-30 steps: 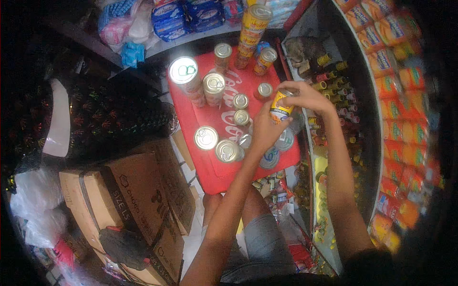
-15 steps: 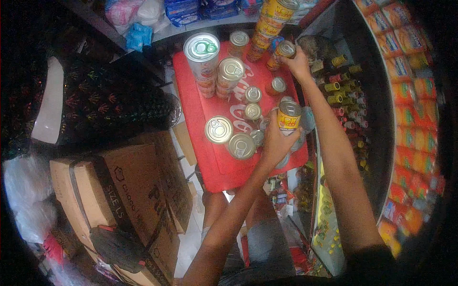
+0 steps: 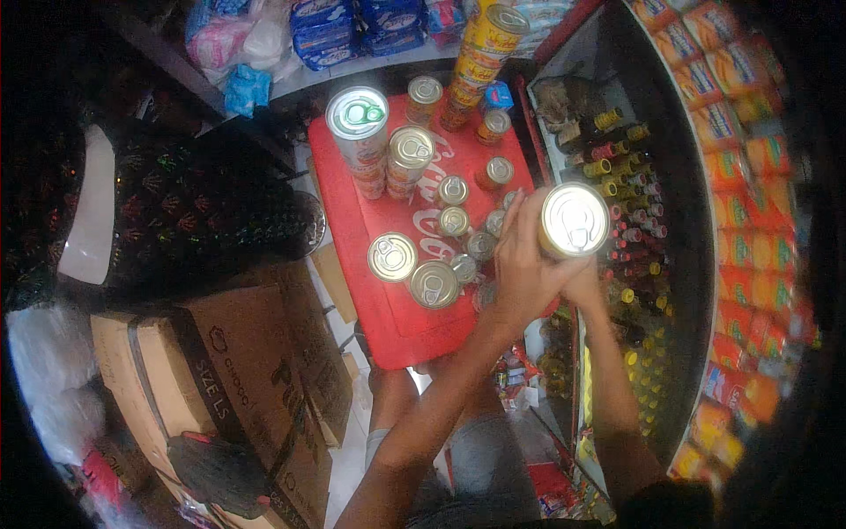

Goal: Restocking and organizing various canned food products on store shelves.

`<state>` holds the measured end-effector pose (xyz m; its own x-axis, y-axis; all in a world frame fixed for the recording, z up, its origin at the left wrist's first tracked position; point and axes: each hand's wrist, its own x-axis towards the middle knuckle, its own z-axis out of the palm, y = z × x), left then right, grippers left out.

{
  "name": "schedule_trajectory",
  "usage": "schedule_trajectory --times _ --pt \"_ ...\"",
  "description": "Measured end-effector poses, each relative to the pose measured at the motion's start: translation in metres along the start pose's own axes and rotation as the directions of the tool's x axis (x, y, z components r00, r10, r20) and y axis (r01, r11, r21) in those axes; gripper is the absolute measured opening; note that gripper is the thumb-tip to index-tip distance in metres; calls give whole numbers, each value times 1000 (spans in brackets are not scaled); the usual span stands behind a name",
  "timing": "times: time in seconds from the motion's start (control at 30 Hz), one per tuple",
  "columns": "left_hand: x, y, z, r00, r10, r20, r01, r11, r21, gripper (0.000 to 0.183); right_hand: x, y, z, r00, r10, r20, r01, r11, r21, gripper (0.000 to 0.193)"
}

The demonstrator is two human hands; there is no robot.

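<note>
Raised over the right edge of the red table (image 3: 397,339) is a can (image 3: 577,207), its bright silver lid with a pull tab turned up. My left hand (image 3: 522,260) presses along its left side, fingers extended and thumb in front. Below it my right hand (image 3: 583,286) grips from the right, partly hidden behind my left hand and the can. Whether more than one can is between the hands I cannot tell. Small cans (image 3: 454,220) stand left of my hands, with a wider gold-lidded can (image 3: 392,256) farther left.
A tall yellow stack of cans (image 3: 480,66) stands at the table's far side, a tall silver-topped stack (image 3: 357,132) at far left. Bottles (image 3: 626,167) fill the space to the right beside hanging orange packets (image 3: 745,229). A cardboard box (image 3: 238,353) lies at left.
My right hand has come back from the table's far right corner to meet my left. The can is now lifted closer to me between both hands. The view has shifted slightly.
</note>
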<state>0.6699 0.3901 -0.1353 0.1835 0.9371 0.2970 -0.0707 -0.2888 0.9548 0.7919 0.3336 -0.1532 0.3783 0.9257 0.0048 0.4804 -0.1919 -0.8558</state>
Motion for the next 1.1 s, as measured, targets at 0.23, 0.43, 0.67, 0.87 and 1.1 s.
schedule_trajectory --times 0.23,0.43,0.67,0.87,1.1 --pt "1 8 -18 994 -3 113 -9 994 107 72 -24 5 21 999 -27 -16 27 1000 -3 64" --pt "7 16 -29 989 -4 145 -10 995 96 70 -18 -28 25 983 -154 -100 163 983 89 62" --pt "32 36 -43 956 -194 219 221 970 -104 52 -10 -56 33 973 -139 -183 183 951 250 58" --pt "64 67 -60 895 -197 401 239 969 -57 60 4 -100 21 957 -184 -222 263 873 411 64" --pt "90 74 -84 921 -205 332 270 949 -165 56 43 -119 7 941 -338 9 318 894 317 53"
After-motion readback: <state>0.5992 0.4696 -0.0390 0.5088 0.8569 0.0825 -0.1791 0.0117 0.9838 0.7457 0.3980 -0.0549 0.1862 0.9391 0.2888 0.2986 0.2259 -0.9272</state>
